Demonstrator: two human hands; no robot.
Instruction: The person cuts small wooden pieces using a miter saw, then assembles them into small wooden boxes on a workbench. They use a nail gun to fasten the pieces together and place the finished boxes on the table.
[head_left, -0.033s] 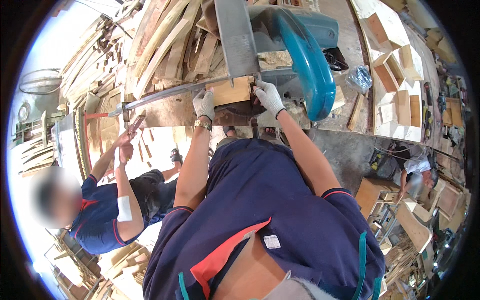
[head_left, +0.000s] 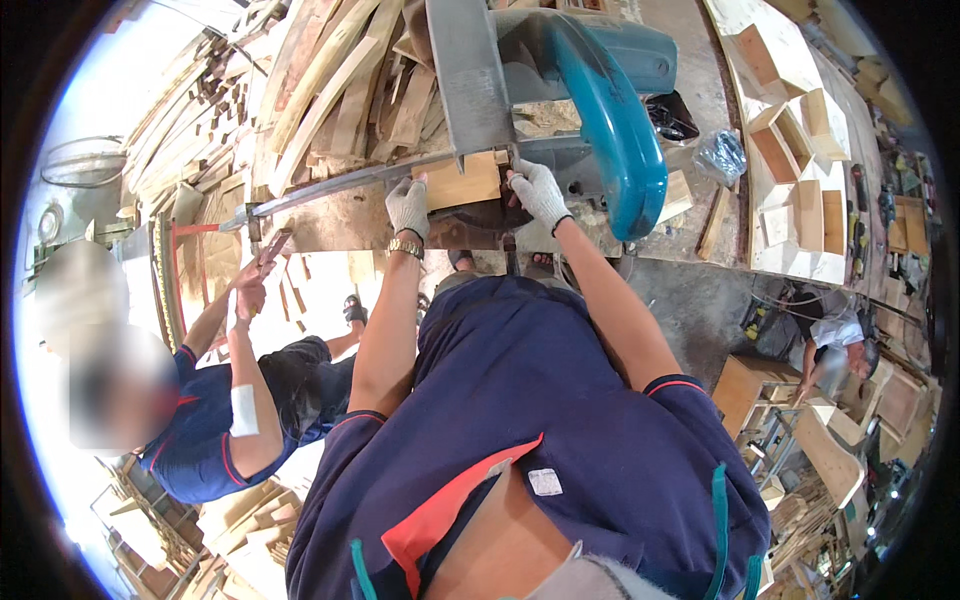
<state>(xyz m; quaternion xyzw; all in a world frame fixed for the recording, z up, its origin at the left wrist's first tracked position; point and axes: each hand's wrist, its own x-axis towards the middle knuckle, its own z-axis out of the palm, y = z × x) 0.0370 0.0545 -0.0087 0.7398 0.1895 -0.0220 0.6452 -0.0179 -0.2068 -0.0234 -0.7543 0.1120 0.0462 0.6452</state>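
Wooden block [head_left: 462, 182] lies flat on the saw's surface [head_left: 340, 222], directly ahead of the person, its long axis running left to right. Left hand [head_left: 408, 206] — gloved, fingers curled over the block's left edge. Right hand [head_left: 537, 193] — gloved, fingers pressed on its right end, beside the teal saw housing [head_left: 620, 130]. Both hands equally near; the block sits between them.

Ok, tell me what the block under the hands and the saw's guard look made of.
Block: pale bare wood, matte, apparently unfinished. Guard: smooth teal shell with a slight sheen, painted metal or plastic; can't tell which. Both hands wear light knit-looking gloves.
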